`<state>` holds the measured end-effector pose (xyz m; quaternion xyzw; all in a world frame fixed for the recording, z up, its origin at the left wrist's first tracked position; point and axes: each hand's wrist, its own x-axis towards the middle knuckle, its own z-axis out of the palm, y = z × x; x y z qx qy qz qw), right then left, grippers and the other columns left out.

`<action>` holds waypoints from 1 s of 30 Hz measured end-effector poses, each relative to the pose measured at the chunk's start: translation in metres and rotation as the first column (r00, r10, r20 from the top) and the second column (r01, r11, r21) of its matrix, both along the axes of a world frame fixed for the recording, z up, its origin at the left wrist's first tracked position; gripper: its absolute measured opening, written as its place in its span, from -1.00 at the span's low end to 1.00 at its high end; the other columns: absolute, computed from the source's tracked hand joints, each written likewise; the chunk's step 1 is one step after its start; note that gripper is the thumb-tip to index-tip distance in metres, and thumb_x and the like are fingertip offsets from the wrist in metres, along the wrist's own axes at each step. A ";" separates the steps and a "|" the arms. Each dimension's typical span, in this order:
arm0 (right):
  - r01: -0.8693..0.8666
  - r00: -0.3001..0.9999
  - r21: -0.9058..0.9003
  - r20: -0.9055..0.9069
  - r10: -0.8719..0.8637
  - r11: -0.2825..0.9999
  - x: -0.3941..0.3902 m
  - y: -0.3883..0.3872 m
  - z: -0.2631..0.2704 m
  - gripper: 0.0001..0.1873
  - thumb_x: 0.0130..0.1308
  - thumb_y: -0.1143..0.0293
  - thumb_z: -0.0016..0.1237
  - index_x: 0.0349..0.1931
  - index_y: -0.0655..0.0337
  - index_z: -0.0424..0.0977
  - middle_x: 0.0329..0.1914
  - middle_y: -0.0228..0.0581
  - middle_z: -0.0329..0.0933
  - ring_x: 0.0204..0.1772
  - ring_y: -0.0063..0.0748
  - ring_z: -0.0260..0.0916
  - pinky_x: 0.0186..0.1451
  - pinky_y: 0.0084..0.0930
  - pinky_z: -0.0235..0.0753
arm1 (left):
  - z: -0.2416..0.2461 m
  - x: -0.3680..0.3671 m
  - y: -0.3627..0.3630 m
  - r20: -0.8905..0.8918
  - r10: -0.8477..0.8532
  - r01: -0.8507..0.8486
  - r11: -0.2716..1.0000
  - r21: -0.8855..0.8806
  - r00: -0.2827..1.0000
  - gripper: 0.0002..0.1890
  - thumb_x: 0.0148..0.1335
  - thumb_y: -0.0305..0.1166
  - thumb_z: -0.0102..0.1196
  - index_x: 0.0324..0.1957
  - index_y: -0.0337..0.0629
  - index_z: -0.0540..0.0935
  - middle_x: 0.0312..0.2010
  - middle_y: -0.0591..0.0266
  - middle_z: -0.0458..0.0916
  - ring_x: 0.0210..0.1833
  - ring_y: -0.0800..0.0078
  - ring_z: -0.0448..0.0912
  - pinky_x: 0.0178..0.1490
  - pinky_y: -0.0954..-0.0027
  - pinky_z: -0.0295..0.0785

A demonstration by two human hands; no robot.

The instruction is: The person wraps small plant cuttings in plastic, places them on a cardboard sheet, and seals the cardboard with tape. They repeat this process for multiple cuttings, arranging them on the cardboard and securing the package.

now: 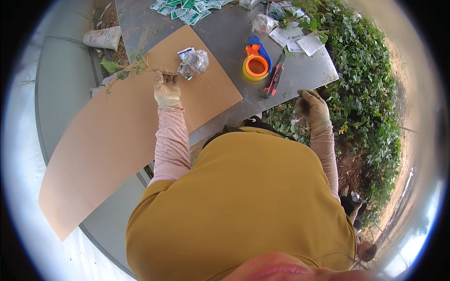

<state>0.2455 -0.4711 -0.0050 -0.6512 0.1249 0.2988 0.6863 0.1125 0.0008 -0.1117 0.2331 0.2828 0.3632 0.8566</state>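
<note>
A leafy plant (117, 72) has its root ball wrapped in clear plastic film (194, 63) and lies on a large cardboard sheet (105, 126). My left hand (167, 89), in a pale glove, is under the plant's stem beside the wrapped ball, palm up; how firmly the fingers hold the stem is unclear. A small printed packet (185, 52) lies against the ball. My right hand (315, 109), gloved and soiled, is off the table's near right edge, its fingers bent around a dark, blurred thing that I cannot identify.
On the metal table (225, 38) lie an orange and blue tape dispenser (256, 63), a red utility knife (274, 79), green packets (190, 14), white labels (295, 38) and another wrapped ball (263, 23). Leafy plants (362, 80) crowd the right side. Another person (365, 250) is at lower right.
</note>
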 end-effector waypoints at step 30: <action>-0.822 0.518 0.110 0.553 0.652 0.559 0.107 0.192 0.053 -0.25 0.34 0.26 0.24 0.47 0.23 0.21 -0.19 -0.20 0.64 -0.37 -0.56 0.53 -0.29 -0.57 0.56 | 0.054 0.030 -0.138 -0.562 0.234 0.242 0.726 0.644 0.793 -0.57 0.33 -0.50 0.20 0.24 -0.31 0.54 0.04 0.22 0.66 0.11 0.49 0.62 0.16 0.40 0.54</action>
